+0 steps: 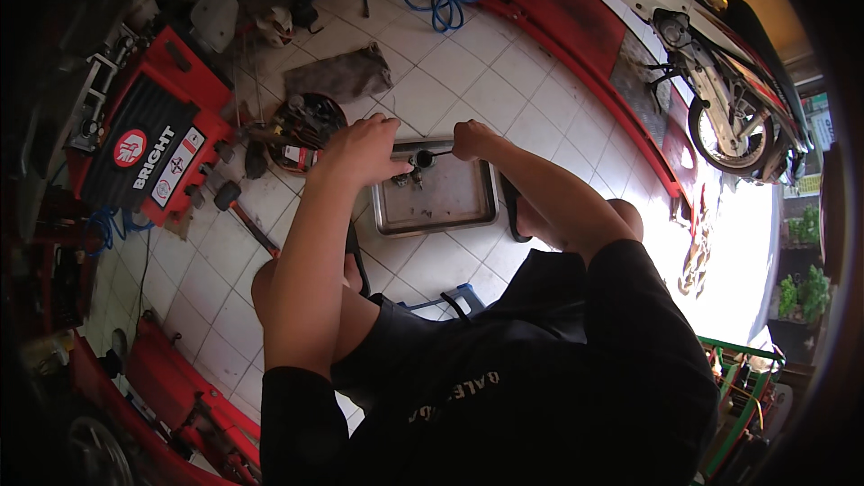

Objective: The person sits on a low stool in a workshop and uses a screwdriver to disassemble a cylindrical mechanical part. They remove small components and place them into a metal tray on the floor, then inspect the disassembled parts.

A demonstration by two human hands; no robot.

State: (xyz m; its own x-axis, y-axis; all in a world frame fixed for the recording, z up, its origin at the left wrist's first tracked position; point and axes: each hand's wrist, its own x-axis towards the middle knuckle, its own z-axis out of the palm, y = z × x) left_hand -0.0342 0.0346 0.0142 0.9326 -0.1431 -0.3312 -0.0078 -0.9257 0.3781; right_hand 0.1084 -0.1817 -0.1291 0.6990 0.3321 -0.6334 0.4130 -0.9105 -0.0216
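Observation:
A shallow metal tray (435,229) lies on the floor between my feet. Over its far left corner, my left hand (362,151) is curled, its thumb against a small metal engine part (423,160) with a dark round opening, which looks like a carburetor. My right hand (472,140) is closed in a fist at the tray's far right corner. From that fist a thin-shafted tool (443,154), resembling a screwdriver, points left to the part's opening. The handle is hidden in my fingers. A few tiny dark bits (430,213) lie on the tray bottom.
Left of the tray are a hammer (241,211), a red and black machine (148,139) and a round container of parts (309,120). Beyond lie a grey cloth (340,75) and blue hose (436,4). A red lift platform (576,54) and motorcycle (711,63) stand at right.

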